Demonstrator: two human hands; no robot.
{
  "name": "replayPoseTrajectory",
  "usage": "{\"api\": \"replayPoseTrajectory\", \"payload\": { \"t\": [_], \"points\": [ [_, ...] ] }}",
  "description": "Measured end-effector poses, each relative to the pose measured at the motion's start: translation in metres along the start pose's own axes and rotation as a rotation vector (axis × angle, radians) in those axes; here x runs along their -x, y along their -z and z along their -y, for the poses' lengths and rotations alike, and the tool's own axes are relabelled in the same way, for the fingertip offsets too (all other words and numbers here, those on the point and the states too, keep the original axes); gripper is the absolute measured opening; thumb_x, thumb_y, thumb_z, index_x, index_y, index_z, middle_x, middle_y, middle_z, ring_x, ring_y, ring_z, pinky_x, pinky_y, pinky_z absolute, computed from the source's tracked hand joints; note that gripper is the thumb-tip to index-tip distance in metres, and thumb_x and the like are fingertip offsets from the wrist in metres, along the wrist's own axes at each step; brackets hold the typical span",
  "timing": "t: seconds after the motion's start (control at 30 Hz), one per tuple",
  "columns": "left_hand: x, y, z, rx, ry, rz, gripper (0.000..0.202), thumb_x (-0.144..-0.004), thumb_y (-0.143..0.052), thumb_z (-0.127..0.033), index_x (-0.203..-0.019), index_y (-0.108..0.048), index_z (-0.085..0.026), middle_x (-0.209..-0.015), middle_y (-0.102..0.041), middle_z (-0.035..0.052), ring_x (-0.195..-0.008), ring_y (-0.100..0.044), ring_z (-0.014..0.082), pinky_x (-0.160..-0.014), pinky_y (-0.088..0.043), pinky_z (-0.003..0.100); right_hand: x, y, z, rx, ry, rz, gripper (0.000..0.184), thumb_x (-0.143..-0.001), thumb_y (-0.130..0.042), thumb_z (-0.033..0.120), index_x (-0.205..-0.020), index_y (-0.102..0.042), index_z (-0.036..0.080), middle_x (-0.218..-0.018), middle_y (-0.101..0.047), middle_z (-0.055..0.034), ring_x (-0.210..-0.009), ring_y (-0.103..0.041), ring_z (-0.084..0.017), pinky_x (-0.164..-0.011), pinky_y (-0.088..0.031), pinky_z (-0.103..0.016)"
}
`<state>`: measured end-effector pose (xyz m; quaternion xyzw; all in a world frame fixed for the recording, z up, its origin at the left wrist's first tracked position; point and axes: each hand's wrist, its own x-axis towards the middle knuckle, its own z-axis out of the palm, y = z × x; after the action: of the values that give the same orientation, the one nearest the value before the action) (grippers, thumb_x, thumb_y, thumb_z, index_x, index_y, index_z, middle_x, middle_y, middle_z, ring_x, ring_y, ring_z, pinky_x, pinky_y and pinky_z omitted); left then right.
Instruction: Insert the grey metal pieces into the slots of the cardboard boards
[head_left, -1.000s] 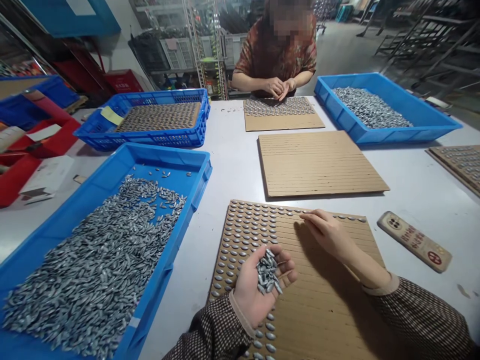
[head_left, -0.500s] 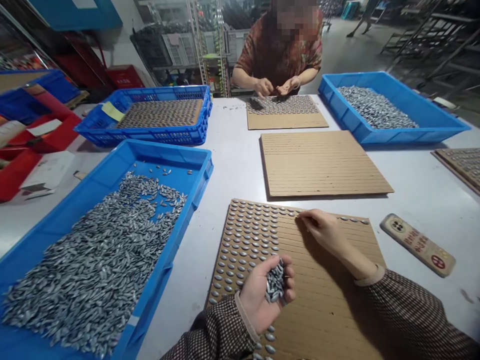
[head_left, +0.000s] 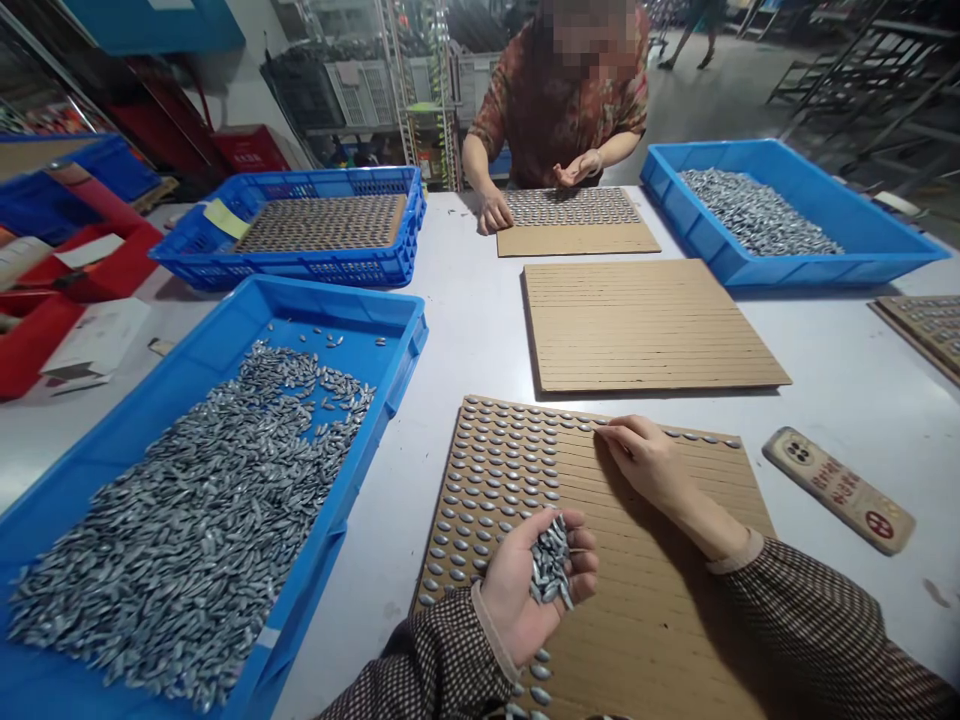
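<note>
Your left hand [head_left: 525, 590] cupped around a heap of metal pieces [head_left: 551, 572] above the cardboard sheet's [head_left: 645, 620] near edge, pieces pointing every way, your right hand [head_left: 645, 462] fingertips pinched at the sheet's far edge, pieces there lying lengthwise along the rows.

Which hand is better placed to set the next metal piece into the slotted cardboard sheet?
Probably the right hand: its fingertips rest on the cardboard sheet at the end of a partly filled row. The left hand is cupped around a pile of metal pieces, so it is occupied.
</note>
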<state>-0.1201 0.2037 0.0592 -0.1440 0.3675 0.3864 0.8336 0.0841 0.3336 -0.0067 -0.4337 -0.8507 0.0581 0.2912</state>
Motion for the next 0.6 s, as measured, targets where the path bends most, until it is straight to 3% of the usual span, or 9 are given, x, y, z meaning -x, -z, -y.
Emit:
{"api": "replayPoseTrajectory", "payload": {
  "t": [0.23,0.6],
  "points": [
    [-0.0007,-0.0003,0.001,-0.019,0.002,0.029,0.028,-0.087,-0.051,-0.027,-0.105,-0.061,-0.008,-0.085,-0.068,0.0093,-0.068,-0.066,0.0167,-0.065,-0.051,0.028,0.0006,0.0005,-0.0001,0.125,0.019,0.019,0.024,-0.093,-0.045,0.017,-0.091,-0.069,0.017,-0.091,-0.066,-0.0077,-0.082,-0.06,-0.018,-0.072,-0.05,-0.029],
    [-0.0025,0.003,0.0021,-0.041,-0.026,0.019,0.028,-0.087,-0.052,-0.028,-0.105,-0.061,-0.008,-0.084,-0.068,0.0091,-0.068,-0.066,0.0168,-0.068,-0.051,0.03,-0.0006,0.0005,0.0015,0.187,0.007,0.053,0.028,-0.094,-0.042,0.02,-0.092,-0.069,0.018,-0.09,-0.066,-0.0095,-0.081,-0.059,-0.018,-0.073,-0.048,-0.03]
  ]
}}
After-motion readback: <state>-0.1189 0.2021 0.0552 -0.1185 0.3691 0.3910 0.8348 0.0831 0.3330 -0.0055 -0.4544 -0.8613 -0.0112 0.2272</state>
